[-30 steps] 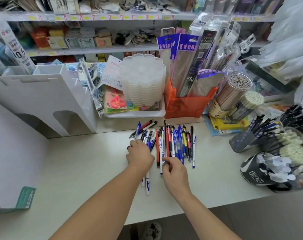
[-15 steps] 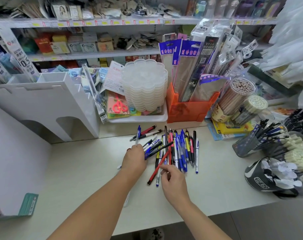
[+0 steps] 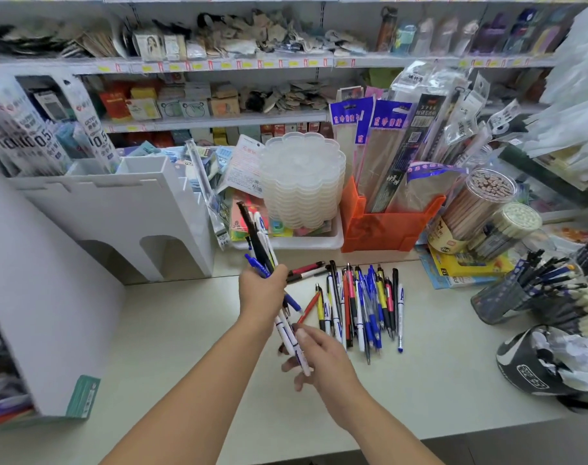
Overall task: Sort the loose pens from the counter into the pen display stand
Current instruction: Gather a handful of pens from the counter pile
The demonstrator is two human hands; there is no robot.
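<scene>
My left hand [image 3: 260,292] grips a bundle of pens [image 3: 259,239], blue, black and white, lifted off the counter and tilted up and to the left. My right hand [image 3: 316,355] is just below it, fingers loosely spread around the bundle's lower ends, touching the white pens there. Several loose pens [image 3: 359,303] in red, blue, yellow and white lie side by side on the pale counter [image 3: 437,380] to the right of my hands. The white stepped pen display stand [image 3: 118,209] stands at the back left, its near compartments showing no pens.
A stack of clear plastic trays [image 3: 304,182] and an orange bin [image 3: 383,226] of packaged goods stand behind the pens. Tubs of pencils [image 3: 477,209], cups of pens [image 3: 527,286] and a black cap [image 3: 547,367] crowd the right. A white box [image 3: 34,297] sits at the left.
My left hand has gathered a bundle of pens and raised it off the counter. My right hand moved down and left under the bundle's ends. The camera view tilted up.
</scene>
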